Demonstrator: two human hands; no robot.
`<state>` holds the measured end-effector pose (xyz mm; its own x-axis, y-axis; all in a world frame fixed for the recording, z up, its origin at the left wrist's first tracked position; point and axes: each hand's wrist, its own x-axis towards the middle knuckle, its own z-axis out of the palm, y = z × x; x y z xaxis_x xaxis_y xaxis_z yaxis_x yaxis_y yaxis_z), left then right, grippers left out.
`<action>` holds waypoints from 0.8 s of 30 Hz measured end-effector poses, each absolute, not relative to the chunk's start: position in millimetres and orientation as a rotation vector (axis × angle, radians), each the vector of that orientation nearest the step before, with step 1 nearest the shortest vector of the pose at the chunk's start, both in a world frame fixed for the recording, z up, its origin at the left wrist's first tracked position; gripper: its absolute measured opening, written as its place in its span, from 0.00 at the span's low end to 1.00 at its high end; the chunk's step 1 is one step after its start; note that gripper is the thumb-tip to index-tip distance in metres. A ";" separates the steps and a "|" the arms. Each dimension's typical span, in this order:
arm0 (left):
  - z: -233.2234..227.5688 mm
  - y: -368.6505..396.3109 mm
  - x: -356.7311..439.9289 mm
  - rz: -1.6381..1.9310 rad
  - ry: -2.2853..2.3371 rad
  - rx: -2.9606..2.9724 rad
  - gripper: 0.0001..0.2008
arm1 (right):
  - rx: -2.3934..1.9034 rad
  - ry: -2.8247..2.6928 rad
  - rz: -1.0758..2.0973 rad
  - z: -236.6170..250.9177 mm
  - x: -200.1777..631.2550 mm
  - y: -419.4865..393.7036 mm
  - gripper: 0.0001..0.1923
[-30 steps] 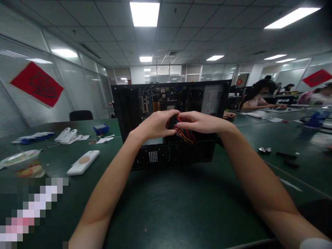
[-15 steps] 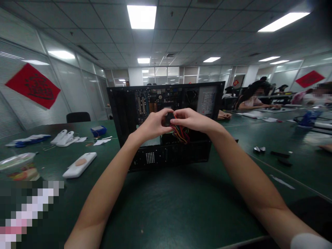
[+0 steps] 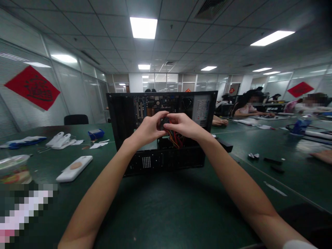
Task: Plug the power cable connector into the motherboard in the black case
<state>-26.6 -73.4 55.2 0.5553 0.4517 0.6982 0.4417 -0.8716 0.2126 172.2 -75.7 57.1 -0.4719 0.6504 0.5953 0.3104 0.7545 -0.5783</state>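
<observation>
In the left hand point(image 3: 149, 129), with thumb and fingers curved into a pinch, the left side of a dark connector point(image 3: 163, 123), partly hidden by the fingertips. At the right side of the same connector, the right hand point(image 3: 183, 125), also closed on it, with thumb and index finger just beside the left fingertips. Hanging below the 2 hands, a loose bundle of red, yellow and orange cables point(image 3: 176, 140).

Directly behind the hands, the black computer case point(image 3: 181, 158), upright on the green table point(image 3: 166, 207), open side towards the camera. Inside, at upper middle, a circuit board point(image 3: 166, 103) with 2 pale slots; in the upper right corner, a grey power supply point(image 3: 201, 109) with a printed label. On the lower panel, a square patch of small light holes point(image 3: 146, 162).

Farther left on the table, a white device point(image 3: 75, 169) with a tan round spot, a clear lidded tub point(image 3: 15, 169) and a small blue box point(image 3: 95, 134). To the right, a crumpled silvery scrap point(image 3: 253, 156), 2 black strips point(image 3: 272, 161) and a white strip point(image 3: 275, 188). Just past the right edge of the case, a co-worker's hand point(image 3: 220, 121); farther right, a seated person point(image 3: 247, 110). On the glass walls, 2 red diamond posters point(image 3: 32, 88).
</observation>
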 end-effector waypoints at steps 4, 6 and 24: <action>47.8 -72.1 -18.8 1.330 0.783 2.696 0.37 | -0.707 -2.090 0.503 57.5 173.1 -76.1 0.13; 46.5 -72.0 -17.8 1.327 0.791 2.676 0.38 | -0.704 -2.100 0.513 57.9 173.3 -76.4 0.12; 55.7 -89.9 -19.0 1.290 0.799 2.710 0.32 | -0.639 -2.012 0.679 60.6 174.6 -80.9 0.16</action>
